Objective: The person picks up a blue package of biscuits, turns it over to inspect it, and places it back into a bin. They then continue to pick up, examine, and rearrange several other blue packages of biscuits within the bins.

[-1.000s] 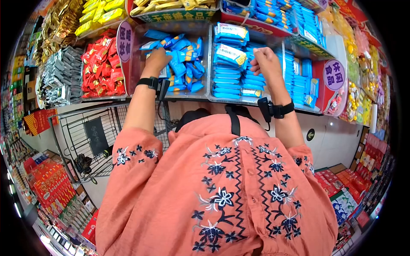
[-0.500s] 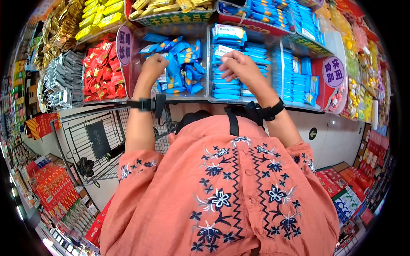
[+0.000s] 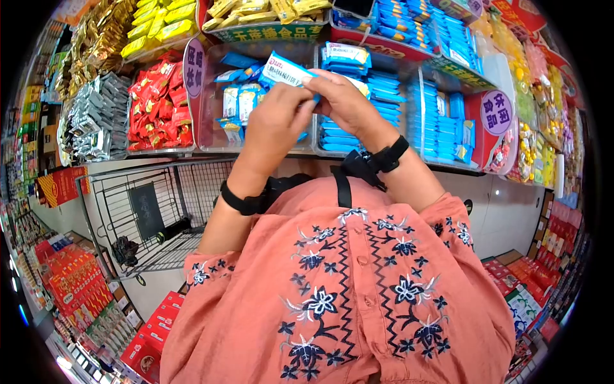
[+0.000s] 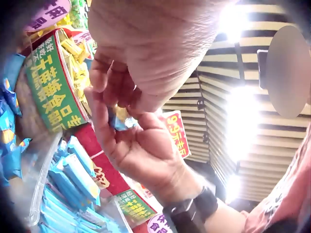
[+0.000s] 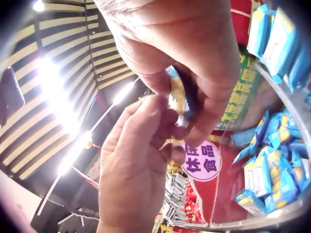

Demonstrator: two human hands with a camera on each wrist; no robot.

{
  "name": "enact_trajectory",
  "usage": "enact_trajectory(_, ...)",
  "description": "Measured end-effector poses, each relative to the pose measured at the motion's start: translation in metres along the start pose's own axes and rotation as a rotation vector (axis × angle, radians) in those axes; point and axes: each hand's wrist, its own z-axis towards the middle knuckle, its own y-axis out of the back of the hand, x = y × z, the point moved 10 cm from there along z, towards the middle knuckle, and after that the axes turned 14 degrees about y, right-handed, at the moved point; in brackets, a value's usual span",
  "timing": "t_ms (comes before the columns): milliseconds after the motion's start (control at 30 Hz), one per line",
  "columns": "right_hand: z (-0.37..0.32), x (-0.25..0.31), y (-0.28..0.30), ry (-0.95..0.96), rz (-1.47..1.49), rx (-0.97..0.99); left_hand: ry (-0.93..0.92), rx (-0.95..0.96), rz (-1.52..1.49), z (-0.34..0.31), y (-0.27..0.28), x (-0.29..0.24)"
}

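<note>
Both hands meet above the front bins around one blue-and-white wrapped packet (image 3: 284, 70), its printed face up in the head view. My left hand (image 3: 272, 125) has its fingers curled at the packet's lower edge, and my right hand (image 3: 348, 105) pinches its right end. In the left wrist view, a small part of the packet (image 4: 121, 119) shows between the left hand (image 4: 155, 43) and the right hand (image 4: 146, 150). The right wrist view has the packet (image 5: 179, 94) under the curled right fingers, with the left fingertips against it. Loose blue packets (image 3: 240, 102) lie in the bin behind.
Stacked blue packets (image 3: 342, 137) fill the bin at the right. Red packets (image 3: 160, 109) and silver ones (image 3: 96, 121) are at the left, yellow ones (image 3: 167, 19) behind. A wire cart (image 3: 147, 211) stands below the shelf at the left. Purple signs (image 3: 497, 112) rise beside the bins.
The right hand has moved left from the stacked packets, and the left hand has moved right and nearer the body. They now meet at a packet not seen held between them before.
</note>
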Motion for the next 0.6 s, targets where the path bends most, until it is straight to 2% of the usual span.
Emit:
enact_trajectory(67, -0.005, 0.011, -0.002, -0.002, -0.028, -0.007, 0.148, -0.014, -0.177, 0.004, 0.018, 0.018)
enact_trajectory(100, -0.008, 0.014, -0.004, -0.033, -0.021, 0.003, 0.123, -0.094, -0.113, 0.008, 0.035, 0.019)
enact_trajectory(200, -0.012, 0.014, -0.001, -0.05, 0.007, 0.013, 0.402, -0.149, -0.285, 0.016, 0.045, 0.071)
enact_trajectory(233, -0.013, 0.014, 0.001, -0.06, 0.017, 0.021, 0.516, -0.056, -0.333, 0.015, 0.036, 0.082)
enact_trajectory(333, -0.02, 0.018, 0.003, -0.059, 0.036, 0.026, 0.698, 0.225, -0.693, 0.009, 0.006, 0.087)
enact_trajectory(367, -0.021, 0.018, 0.005, -0.068, 0.041, 0.032, 0.729, 0.271, -0.769, 0.006, -0.004, 0.091)
enact_trajectory(600, -0.023, 0.018, 0.02, -0.055, 0.058, -0.026, 0.734, 0.264, -0.839, 0.009, -0.015, 0.079)
